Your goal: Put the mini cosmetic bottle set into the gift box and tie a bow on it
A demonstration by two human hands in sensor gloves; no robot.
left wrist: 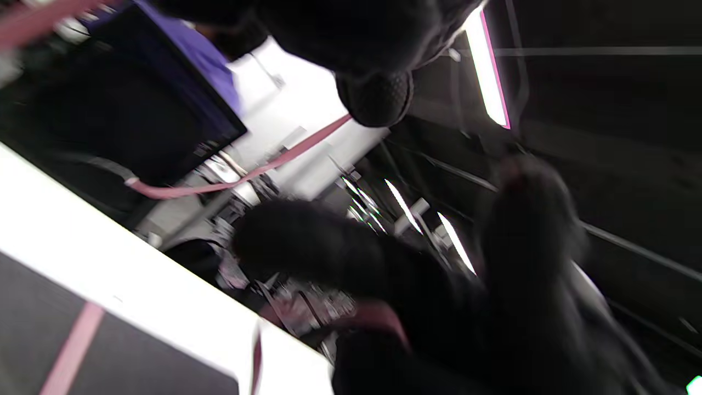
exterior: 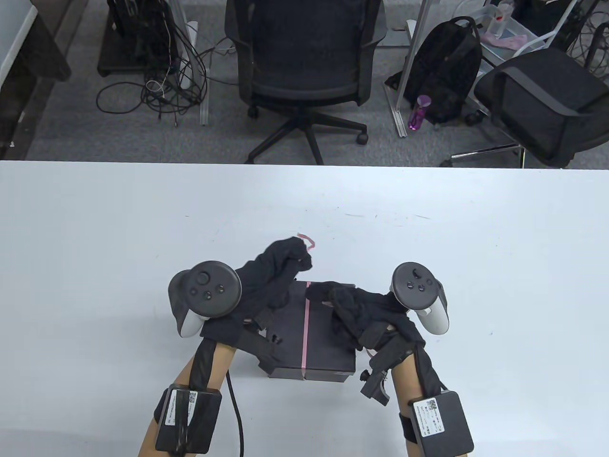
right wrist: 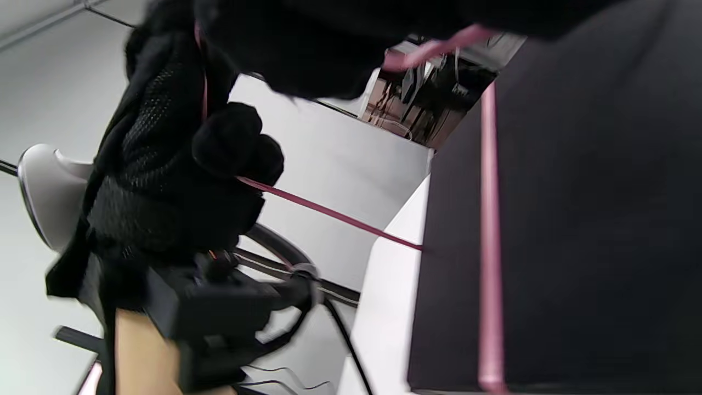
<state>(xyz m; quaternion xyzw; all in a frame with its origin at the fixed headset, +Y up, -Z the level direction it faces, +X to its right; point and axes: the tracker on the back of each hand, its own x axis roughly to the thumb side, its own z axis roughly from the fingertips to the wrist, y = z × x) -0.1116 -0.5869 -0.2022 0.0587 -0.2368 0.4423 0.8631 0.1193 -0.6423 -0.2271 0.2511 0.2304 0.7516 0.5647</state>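
Black gift box (exterior: 328, 342) sits closed at lower centre of the table view, its near edge close to the bottom-side edge of the white table (exterior: 95, 238). Pink ribbon (exterior: 306, 323) runs straight over the lid from far edge to near edge, slightly left of lid centre. Mini cosmetic bottle set not visible in any view.

Left hand (exterior: 278, 271) is over the box's far-left corner, fingers curled, pinching a ribbon end; a short pink tail curls out beyond the fingertips toward frame centre. In the right wrist view the ribbon (right wrist: 329, 213) runs taut from the left hand's curled fingers (right wrist: 236, 142) to the box's (right wrist: 576, 219) edge.

Right hand (exterior: 354, 309) lies on the lid's far-right part, fingers curled toward the ribbon line. The right wrist view shows pink ribbon passing under its fingers at the top of frame, so it is pinching ribbon there too.

Left wrist view is blurred; ribbon strand (left wrist: 247, 170) crosses mid-frame.

Open tabletop on the left, right and upper half of the table. Office chairs (exterior: 304, 62) and a backpack (exterior: 447, 71) stand beyond the far table edge.
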